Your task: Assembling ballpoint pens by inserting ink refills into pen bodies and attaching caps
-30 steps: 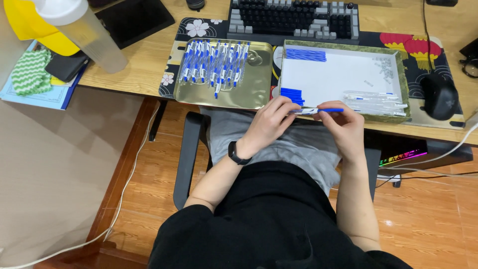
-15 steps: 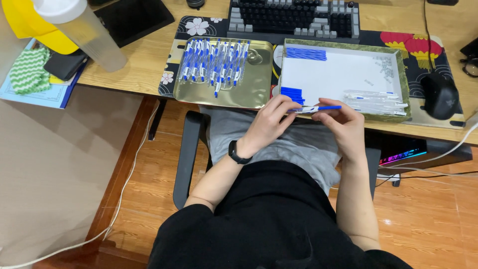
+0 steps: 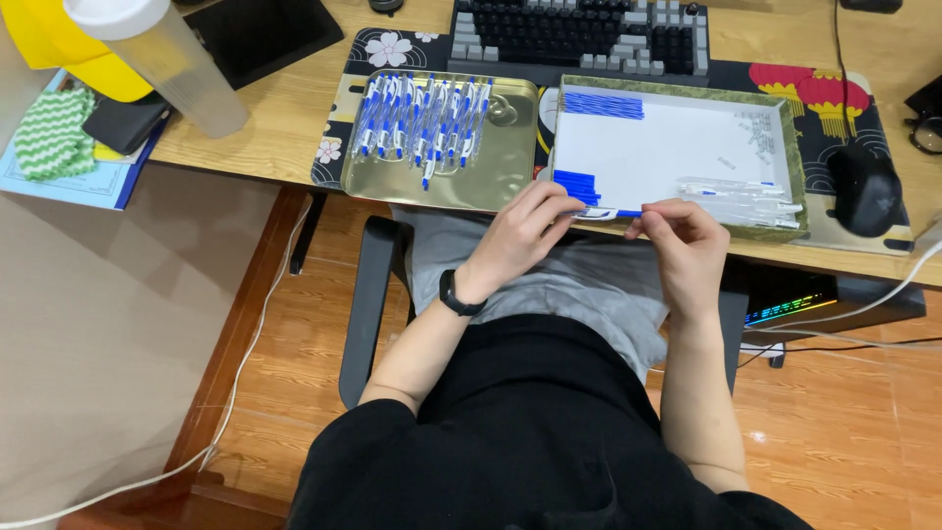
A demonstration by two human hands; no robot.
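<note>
Wooden worktop with two trays on it, and at the near edge both hands pinch one pen lying crosswise: left hand on its white end, right hand on the blue end, equally near.

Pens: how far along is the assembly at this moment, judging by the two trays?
Done: a row of finished blue-and-white pens lies in the gold tray. In hand: the left hand and right hand hold one pen between them at the white tray's near edge. Left: a few clear barrels, blue refills and tiny parts, too small to identify, remain in that tray.
</note>
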